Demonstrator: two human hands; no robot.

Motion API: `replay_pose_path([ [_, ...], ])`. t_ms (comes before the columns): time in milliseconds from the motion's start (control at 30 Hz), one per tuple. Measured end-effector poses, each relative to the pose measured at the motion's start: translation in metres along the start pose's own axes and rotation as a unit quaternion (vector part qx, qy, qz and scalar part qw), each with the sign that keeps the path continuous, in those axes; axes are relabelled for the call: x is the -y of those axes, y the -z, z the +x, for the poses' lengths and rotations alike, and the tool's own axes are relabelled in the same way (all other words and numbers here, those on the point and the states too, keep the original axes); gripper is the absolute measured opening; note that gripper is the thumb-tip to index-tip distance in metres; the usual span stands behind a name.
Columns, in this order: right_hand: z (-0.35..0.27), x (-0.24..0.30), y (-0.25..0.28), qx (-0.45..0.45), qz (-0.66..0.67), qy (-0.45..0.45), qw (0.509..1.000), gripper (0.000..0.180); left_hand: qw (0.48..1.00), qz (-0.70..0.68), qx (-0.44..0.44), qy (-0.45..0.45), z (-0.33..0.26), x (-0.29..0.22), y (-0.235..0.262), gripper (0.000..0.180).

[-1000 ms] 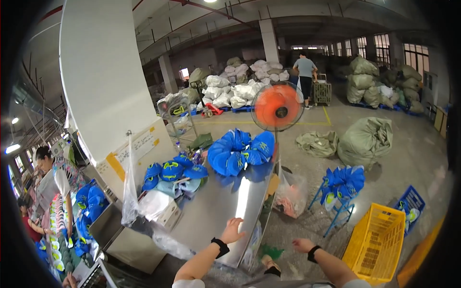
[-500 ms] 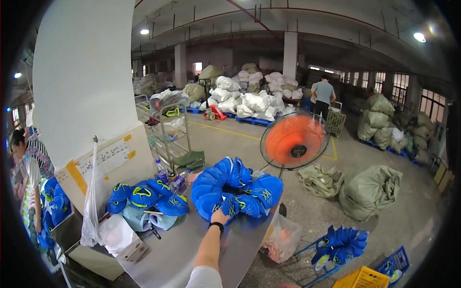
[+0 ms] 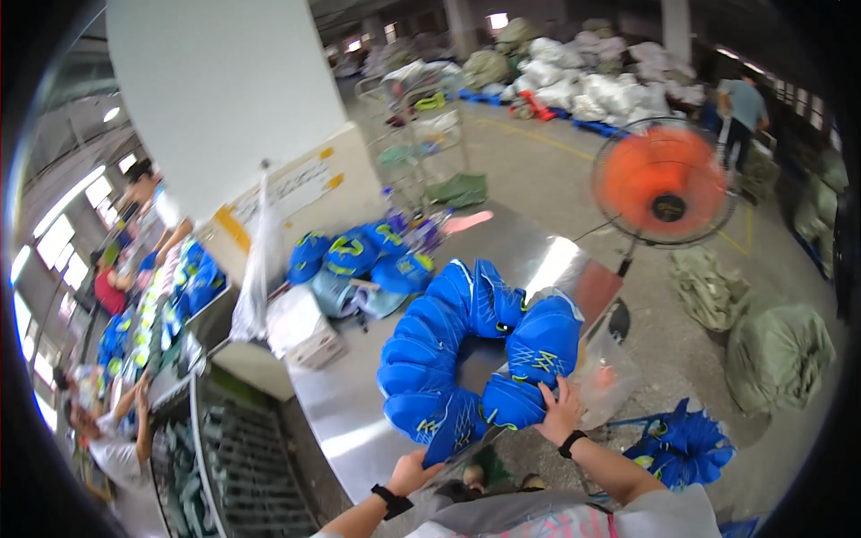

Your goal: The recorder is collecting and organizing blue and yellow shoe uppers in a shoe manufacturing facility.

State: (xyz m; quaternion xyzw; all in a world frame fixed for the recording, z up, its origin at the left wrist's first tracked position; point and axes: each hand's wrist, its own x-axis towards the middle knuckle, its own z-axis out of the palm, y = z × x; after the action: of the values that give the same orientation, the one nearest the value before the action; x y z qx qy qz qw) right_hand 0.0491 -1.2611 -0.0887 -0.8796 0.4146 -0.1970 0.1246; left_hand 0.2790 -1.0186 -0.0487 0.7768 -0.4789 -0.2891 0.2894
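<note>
A ring of nested blue shoe uppers [image 3: 421, 359] with yellow-green lacing marks lies over the near edge of the metal table [image 3: 336, 394]. At its near left, my left hand [image 3: 411, 472] has its fingers closed on the edge of one upper. My right hand [image 3: 560, 412] grips the ring at its near right, thumb and fingers bent against an upper. Both wrists wear black bands. Whether the ring's near side rests on the table or hangs past it, I cannot tell.
More blue uppers [image 3: 350, 253] sit by the pillar [image 3: 233, 108], beside a white box [image 3: 300, 327] and purple-capped bottles [image 3: 421, 233]. An orange fan [image 3: 664, 184] stands beyond the table. Blue uppers [image 3: 686, 453] lie at lower right. Several people work at the left line.
My view has swung left and down. The ring of uppers has come nearer to my body. My right hand has come into view and taken hold of it alongside my left.
</note>
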Motion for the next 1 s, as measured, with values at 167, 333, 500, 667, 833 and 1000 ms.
replay_pose_path([
  [167,0.018,0.0,-0.002,0.06,0.142,0.158,0.975,0.037,0.982,0.143,-0.089,0.088,-0.085,0.026,0.013,0.037],
  [333,0.101,0.027,0.005,0.236,0.077,0.331,0.91,0.025,0.927,0.274,-0.235,0.099,-0.098,0.034,0.049,0.051],
  [500,0.149,0.064,0.002,0.374,-0.038,0.371,0.849,0.038,0.933,0.27,-0.204,0.121,-0.092,0.035,0.047,0.057],
  [667,0.168,0.045,-0.007,0.475,0.002,0.466,0.747,0.045,0.971,0.167,-0.157,0.075,-0.104,0.059,0.079,0.046],
  [833,0.246,0.167,0.047,0.4,-0.063,0.479,0.779,0.024,0.95,0.248,-0.177,-0.071,-0.009,0.048,0.174,0.034],
  [1000,0.3,0.267,-0.033,0.195,-0.137,0.61,0.756,0.054,0.904,0.377,-0.062,-0.193,0.173,0.064,0.179,0.04],
])
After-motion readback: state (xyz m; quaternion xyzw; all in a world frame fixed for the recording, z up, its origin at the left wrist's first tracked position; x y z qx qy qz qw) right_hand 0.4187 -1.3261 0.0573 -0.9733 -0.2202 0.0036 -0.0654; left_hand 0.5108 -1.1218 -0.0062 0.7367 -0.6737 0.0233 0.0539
